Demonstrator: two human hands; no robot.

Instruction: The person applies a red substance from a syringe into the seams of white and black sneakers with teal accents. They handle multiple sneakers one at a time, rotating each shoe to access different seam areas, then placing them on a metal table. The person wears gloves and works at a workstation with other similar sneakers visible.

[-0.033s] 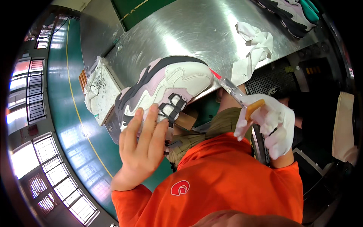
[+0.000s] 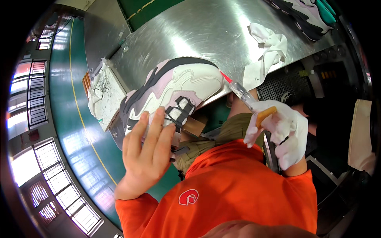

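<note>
A white, lilac and black sneaker (image 2: 194,79) lies on its side at the near edge of the metal table, its toe to the right. Bare, my left hand (image 2: 149,152) rests its long fingers on the upper beside the laces; the thumb is hidden. White-gloved, my right hand (image 2: 279,131) is closed around a clear, pen-like tube (image 2: 241,92). Its thin red tip (image 2: 226,77) meets the toe edge, or comes very near it. An orange-tan piece (image 2: 266,116) shows among the gloved fingers; I cannot tell what it is.
The metal table (image 2: 158,43) bears a crumpled white cloth (image 2: 268,51) on the right. Another sneaker (image 2: 303,18) stands at the far right corner. A stained white pad (image 2: 106,93) is on the left, beside several brown sticks (image 2: 86,83). A brown piece (image 2: 194,126) shows below the sneaker.
My left hand and the sneaker have shifted very slightly to the left. The gloved hand has also moved slightly left, with the tube still in its grip.
</note>
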